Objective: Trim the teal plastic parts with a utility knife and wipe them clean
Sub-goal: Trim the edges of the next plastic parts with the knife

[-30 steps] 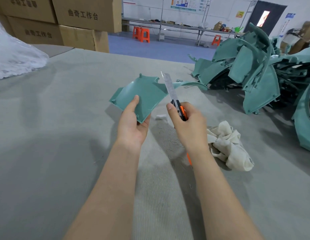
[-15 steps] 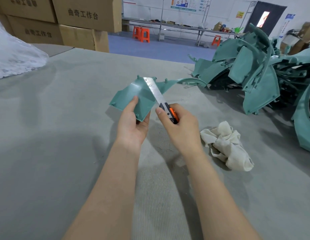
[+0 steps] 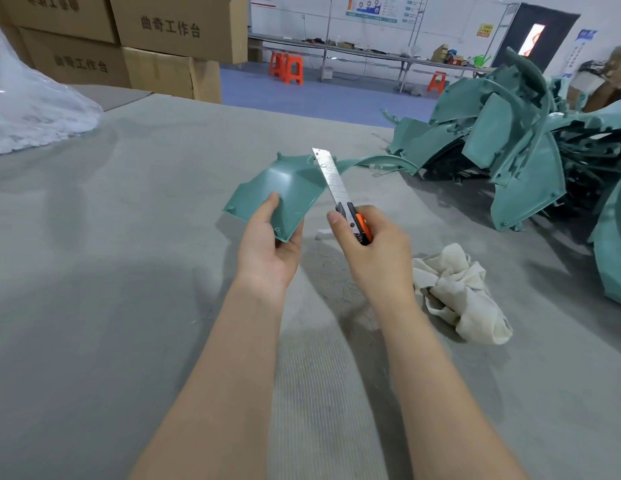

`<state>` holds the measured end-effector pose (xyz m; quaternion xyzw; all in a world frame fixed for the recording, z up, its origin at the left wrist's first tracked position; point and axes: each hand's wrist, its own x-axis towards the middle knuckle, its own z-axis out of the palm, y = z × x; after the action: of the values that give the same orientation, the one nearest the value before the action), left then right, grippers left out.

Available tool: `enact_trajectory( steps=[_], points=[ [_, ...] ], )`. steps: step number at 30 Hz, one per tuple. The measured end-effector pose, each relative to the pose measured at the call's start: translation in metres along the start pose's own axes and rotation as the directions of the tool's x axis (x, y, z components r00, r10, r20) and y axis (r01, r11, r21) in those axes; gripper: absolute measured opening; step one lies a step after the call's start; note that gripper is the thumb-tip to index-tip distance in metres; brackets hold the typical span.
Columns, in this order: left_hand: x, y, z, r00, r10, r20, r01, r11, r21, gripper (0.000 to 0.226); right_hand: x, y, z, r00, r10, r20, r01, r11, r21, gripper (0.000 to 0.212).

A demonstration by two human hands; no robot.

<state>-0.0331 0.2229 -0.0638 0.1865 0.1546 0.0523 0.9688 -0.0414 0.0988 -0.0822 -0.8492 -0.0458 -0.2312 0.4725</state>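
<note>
At far left a crinkled, translucent white plastic bag (image 3: 32, 109) slumps on the grey, felt-like ribbed surface (image 3: 94, 271), which looks soft enough to cushion the work. Toward the middle, the left hand (image 3: 267, 244) pinches the near corner of a thin, smooth, curved teal moulded-plastic panel (image 3: 285, 188), thumb on top and fingers beneath, holding it just above the surface. The panel has small pegs along its far rim. The orange-and-black snap-off utility knife (image 3: 340, 199) has its long segmented steel blade fully out and crossing the panel's right edge; whether it is biting cannot be told. The right hand (image 3: 375, 251) is curled round the handle, thumb along its side. Trimming of this piece looks to be under way, wiping not yet begun: the crumpled cream cloth rag (image 3: 461, 292) lies alone to the right. Beyond it, a tangled heap of similar teal plastic shells (image 3: 510, 150) probably awaits its turn.
</note>
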Motion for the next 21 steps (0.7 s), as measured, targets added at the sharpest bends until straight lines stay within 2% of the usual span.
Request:
enact_trajectory(
  steps=[14,17,21],
  points=[
    [0.002,-0.0001,-0.0032,1.0,0.002,-0.012,-0.002,1.0,0.0,0.012,-0.0044,-0.001,0.0071,0.995,-0.04,0.095,0.042,0.999,-0.017,0.023],
    [0.003,0.0007,-0.0032,1.0,0.004,-0.004,-0.004,1.0,-0.01,0.013,-0.0041,-0.0016,0.0064,0.998,-0.025,0.065,0.025,1.0,0.006,0.026],
    [0.0028,0.0009,-0.0015,1.0,0.009,-0.011,-0.01,1.0,-0.009,0.002,0.0002,0.0016,0.0003,0.999,0.029,-0.017,-0.028,0.999,0.026,0.025]
  ],
)
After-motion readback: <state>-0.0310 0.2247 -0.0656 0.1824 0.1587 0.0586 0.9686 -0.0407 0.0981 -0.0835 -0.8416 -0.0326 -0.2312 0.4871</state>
